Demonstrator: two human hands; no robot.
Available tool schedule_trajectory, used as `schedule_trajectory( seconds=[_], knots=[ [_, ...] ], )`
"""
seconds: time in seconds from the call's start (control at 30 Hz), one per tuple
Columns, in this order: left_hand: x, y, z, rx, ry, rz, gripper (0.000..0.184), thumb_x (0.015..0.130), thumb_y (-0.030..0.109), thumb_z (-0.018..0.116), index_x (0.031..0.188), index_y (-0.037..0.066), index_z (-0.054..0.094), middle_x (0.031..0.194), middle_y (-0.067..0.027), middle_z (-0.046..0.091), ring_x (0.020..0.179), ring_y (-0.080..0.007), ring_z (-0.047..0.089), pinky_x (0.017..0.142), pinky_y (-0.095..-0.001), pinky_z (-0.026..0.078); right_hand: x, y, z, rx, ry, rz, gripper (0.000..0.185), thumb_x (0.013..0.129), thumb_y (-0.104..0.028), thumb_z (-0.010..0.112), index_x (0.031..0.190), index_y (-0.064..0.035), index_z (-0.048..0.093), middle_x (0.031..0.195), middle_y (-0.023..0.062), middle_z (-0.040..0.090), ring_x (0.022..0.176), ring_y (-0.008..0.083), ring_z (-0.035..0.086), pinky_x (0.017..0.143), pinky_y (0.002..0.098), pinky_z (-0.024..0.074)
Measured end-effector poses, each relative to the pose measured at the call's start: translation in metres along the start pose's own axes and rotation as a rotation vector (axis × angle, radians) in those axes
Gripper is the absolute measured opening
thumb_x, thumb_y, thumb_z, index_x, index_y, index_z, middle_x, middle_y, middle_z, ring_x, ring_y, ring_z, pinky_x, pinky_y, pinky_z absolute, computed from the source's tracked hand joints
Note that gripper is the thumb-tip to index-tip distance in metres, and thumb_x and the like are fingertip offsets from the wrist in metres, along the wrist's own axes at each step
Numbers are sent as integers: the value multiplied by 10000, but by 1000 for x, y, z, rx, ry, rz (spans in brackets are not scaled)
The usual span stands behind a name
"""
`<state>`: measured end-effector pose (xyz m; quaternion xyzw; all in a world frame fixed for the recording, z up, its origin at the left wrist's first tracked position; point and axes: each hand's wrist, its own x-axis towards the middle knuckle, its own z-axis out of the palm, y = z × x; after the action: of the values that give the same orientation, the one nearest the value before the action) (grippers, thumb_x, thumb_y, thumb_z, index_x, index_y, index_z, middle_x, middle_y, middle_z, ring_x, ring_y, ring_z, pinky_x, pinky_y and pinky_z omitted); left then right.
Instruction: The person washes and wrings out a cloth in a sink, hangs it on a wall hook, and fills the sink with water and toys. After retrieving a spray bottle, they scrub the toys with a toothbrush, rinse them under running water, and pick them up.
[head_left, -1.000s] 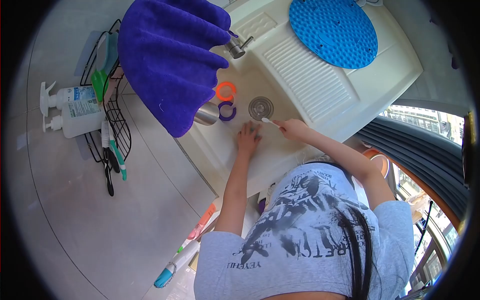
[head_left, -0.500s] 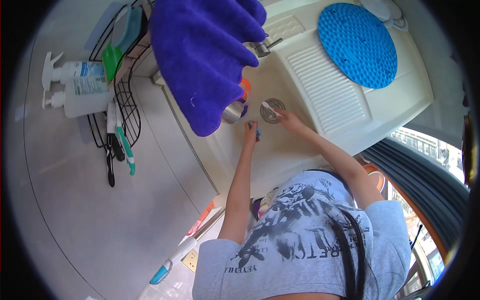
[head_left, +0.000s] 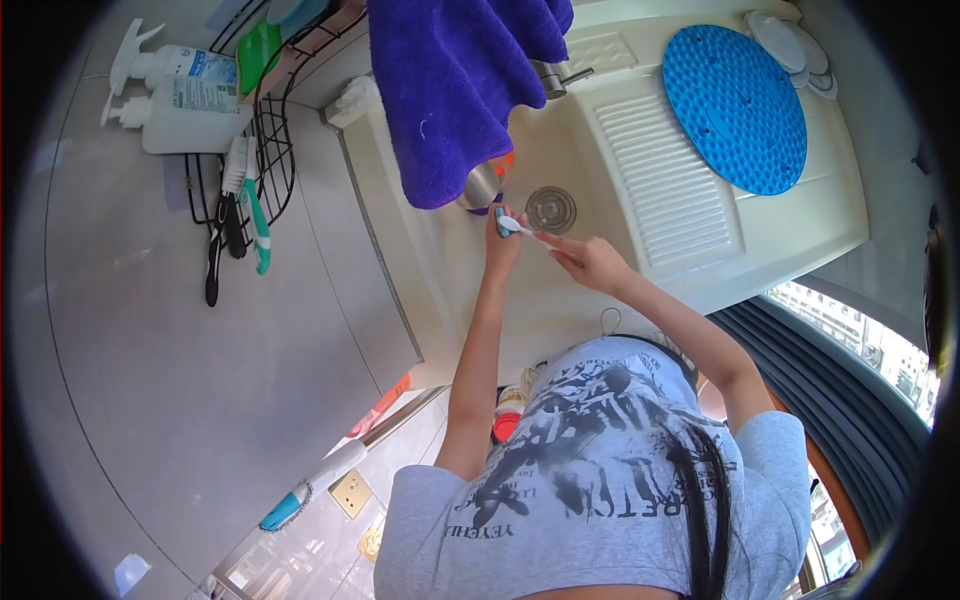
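My left hand is closed around a small teal-blue thing, mostly hidden by the fingers, over the left part of the sink basin. In my right hand is a slim white tool with a rounded end, like a small brush or spoon; its exact kind is too small to tell. The rounded end meets or overlaps the teal-blue thing. Just beyond my left hand, a metal cup-like thing stands partly under a purple towel. The round drain lies between and beyond my hands.
A ribbed drainboard carries a blue round mat. Behind the towel's edge is a faucet. On the left wall, a wire rack holds pump bottles and brushes.
My right hand has brought the white tool from above the drain leftward to my left hand. My left hand stays closed on the teal-blue thing. The whole view has shifted slightly.
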<state>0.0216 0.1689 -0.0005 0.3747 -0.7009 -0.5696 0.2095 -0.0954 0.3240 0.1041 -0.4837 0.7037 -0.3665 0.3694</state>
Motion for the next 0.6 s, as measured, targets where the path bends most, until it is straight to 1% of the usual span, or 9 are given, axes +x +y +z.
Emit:
schedule_trajectory(
  seconds=[0.03,0.13,0.23,0.33,0.37,0.47,0.53,0.57,0.6],
  knots=[
    [2,5,-3,-4,50,0,178,785,40,598,839,48,429,698,-25,423,648,-127,422,554,-280,386,-1,-3,3,32,-21,-6,412,851,-183,547,1256,-244,496,709,160,606,613,337,577,589,416,461],
    [-6,27,3,86,50,26,227,791,90,630,726,35,420,610,-21,408,584,-137,411,535,-289,374,9,0,-5,-60,89,-50,426,845,-164,552,1261,-230,487,749,167,615,637,343,585,604,415,468],
    [-1,39,-1,84,124,-49,301,805,170,661,678,53,415,594,16,383,577,-105,337,523,-275,339,1,-19,-9,-57,-13,-19,429,840,-154,555,1258,-220,487,773,165,620,664,350,589,618,415,471],
    [-3,40,3,162,124,32,295,788,129,637,629,25,412,538,-39,396,534,-141,334,496,-302,348,0,-10,-4,-30,103,-91,446,847,-138,553,1277,-229,478,540,174,491,452,340,484,494,406,404],
    [-5,38,4,215,119,44,290,779,121,634,619,18,415,525,-61,407,518,-153,342,491,-311,356,0,-10,-1,-24,130,-101,447,846,-135,553,1277,-227,479,560,180,505,466,342,495,503,408,409],
    [7,42,-5,255,140,22,269,758,117,622,608,16,423,506,-94,436,479,-214,393,489,-343,365,2,-14,4,-1,197,-155,449,844,-127,554,1277,-220,479,636,198,552,521,348,531,537,409,432],
    [7,30,-2,232,175,114,242,737,117,616,610,18,436,516,-108,469,483,-270,432,492,-369,371,3,-4,10,20,204,-236,449,844,-123,554,1277,-216,478,711,206,589,574,351,561,568,402,455],
    [7,23,-2,220,196,160,228,727,118,614,612,20,442,520,-115,485,485,-298,452,493,-382,374,6,2,9,39,216,-194,443,846,-123,553,1274,-207,481,748,206,599,602,353,571,582,398,464],
    [4,43,-4,373,108,29,184,707,123,617,623,26,484,572,-135,546,553,-355,518,514,-399,399,10,0,4,61,227,-149,436,848,-123,553,1272,-198,484,785,206,608,630,354,581,597,393,473]
  ],
)
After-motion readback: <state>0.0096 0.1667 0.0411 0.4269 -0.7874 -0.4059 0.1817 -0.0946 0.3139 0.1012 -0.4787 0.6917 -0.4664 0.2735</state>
